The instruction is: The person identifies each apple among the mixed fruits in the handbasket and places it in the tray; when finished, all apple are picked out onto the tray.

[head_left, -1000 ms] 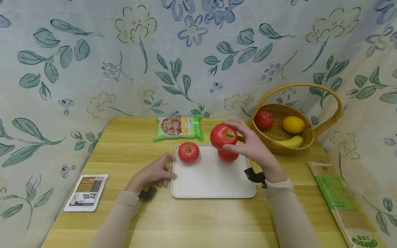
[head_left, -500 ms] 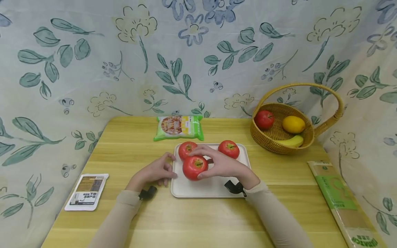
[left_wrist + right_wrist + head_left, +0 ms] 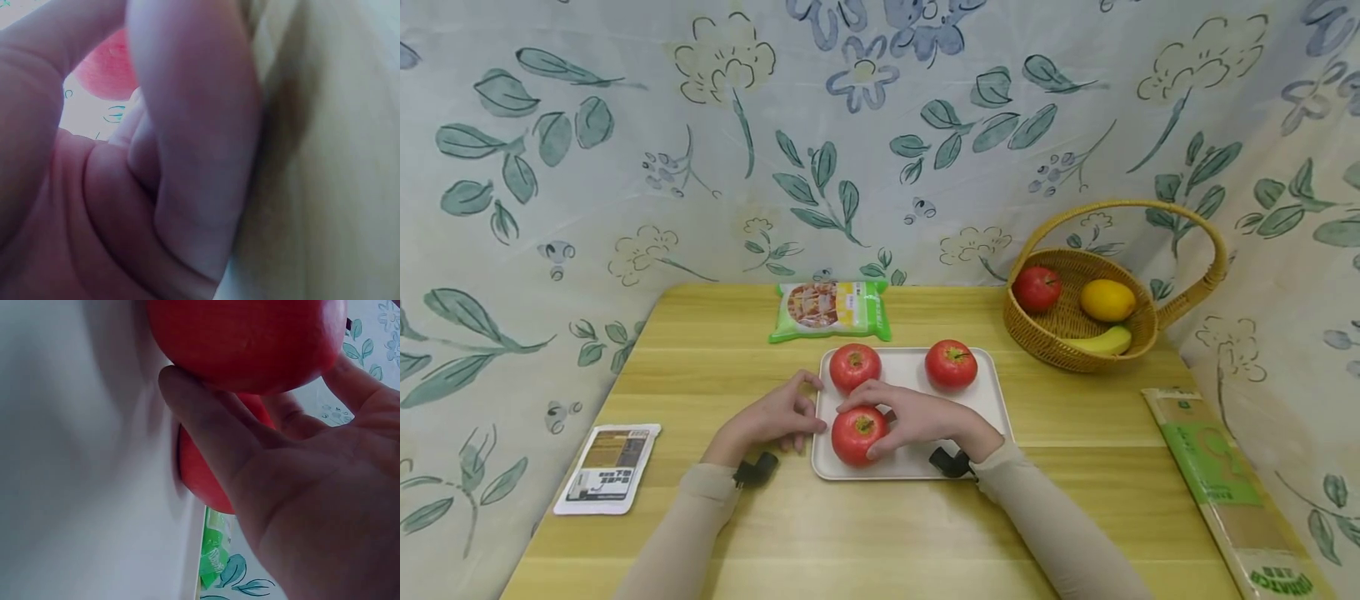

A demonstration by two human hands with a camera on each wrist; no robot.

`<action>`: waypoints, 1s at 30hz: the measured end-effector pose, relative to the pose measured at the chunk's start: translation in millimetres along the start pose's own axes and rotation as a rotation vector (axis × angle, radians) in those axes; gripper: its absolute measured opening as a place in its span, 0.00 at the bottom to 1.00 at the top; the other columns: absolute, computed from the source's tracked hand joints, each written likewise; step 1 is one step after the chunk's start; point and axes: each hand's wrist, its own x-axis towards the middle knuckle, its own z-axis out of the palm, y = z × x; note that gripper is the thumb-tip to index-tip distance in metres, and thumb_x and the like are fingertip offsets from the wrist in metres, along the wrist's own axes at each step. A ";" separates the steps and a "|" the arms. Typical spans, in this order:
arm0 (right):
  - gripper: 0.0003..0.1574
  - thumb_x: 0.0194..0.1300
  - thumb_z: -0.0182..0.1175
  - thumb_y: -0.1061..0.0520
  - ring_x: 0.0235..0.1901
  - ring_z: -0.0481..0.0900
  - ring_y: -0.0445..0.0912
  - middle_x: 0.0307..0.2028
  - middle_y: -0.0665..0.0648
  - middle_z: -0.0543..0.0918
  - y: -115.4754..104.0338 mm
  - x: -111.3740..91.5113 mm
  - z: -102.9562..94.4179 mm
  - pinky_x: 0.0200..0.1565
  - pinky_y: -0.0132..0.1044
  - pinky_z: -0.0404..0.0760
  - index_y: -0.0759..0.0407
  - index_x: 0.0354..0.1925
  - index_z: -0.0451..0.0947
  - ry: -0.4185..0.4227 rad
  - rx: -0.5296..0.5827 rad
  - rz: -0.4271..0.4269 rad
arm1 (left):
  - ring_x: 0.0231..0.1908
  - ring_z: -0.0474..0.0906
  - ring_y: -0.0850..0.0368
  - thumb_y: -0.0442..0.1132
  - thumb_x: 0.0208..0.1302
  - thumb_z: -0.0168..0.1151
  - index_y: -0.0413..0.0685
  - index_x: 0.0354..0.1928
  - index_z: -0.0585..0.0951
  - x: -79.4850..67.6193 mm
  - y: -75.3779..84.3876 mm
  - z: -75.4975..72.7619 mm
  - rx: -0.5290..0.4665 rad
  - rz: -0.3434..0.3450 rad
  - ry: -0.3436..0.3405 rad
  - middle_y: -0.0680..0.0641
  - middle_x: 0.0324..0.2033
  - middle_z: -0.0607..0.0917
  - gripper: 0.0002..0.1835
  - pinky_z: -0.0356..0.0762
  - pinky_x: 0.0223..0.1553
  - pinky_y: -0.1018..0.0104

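Observation:
My right hand (image 3: pixel 921 414) holds a red apple (image 3: pixel 856 437) by its far side and near side, over the front left of a white tray (image 3: pixel 904 463). In the right wrist view the thumb and fingers lie around this apple (image 3: pixel 250 340), low by the tray's surface. Two more red apples rest on the tray: the back left apple (image 3: pixel 854 367) and the back right apple (image 3: pixel 951 364). My left hand (image 3: pixel 777 415) rests at the tray's left edge, fingers loosely bent, thumb tip at the rim. The left wrist view shows its bent fingers (image 3: pixel 194 125) close against the tabletop.
Behind the tray lies a green food packet (image 3: pixel 831 310). A wicker basket (image 3: pixel 1037 340) at the back right holds an apple, a yellow lemon-like fruit (image 3: pixel 1108 301) and a banana (image 3: pixel 1101 341). A white packet (image 3: pixel 607 469) lies left, a long noodle-like packet (image 3: pixel 1221 475) right.
My right hand has carried the apple from above the back right apple leftward and towards me, down to the tray's front left. My left hand has stayed at the tray's edge.

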 end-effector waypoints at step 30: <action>0.45 0.68 0.72 0.47 0.74 0.71 0.49 0.74 0.51 0.74 -0.3 -11.0 -15.1 0.72 0.50 0.77 0.46 0.78 0.66 -0.018 0.059 0.023 | 0.18 0.79 0.58 0.43 0.68 0.74 0.49 0.68 0.62 -2.8 1.8 0.4 0.006 0.008 -0.005 0.47 0.29 0.84 0.36 0.75 0.19 0.68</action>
